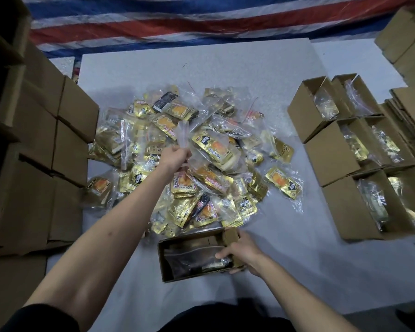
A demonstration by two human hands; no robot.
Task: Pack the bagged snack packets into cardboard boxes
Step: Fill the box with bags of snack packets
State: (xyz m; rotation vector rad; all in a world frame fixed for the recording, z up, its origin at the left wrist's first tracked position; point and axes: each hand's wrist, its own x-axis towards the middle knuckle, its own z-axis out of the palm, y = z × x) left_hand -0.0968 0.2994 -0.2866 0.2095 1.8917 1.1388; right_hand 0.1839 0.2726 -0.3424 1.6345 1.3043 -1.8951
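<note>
L hand (pixel 175 156) holds 1 bag (pixel 209 149); R hand (pixel 243 252) on the box (pixel 168 264).
L fingers (pixel 185 153) curl tight round the bag's clear top, held up over the pile (pixel 201 192) mid-sheet (pixel 201 68). R fingers (pixel 222 255) hook over the right end wall of the box nearest me, 1 packed bag (pixel 192 256) lying inside. At right I count 6 open boxes (pixel 331 161) w/ bags in them; closed boxes (pixel 65 130) stacked at left.

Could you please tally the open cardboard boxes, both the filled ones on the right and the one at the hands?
Open boxes with bags, on the right: 6
Open box gripped by the right hand: 1
Total: 7
</note>
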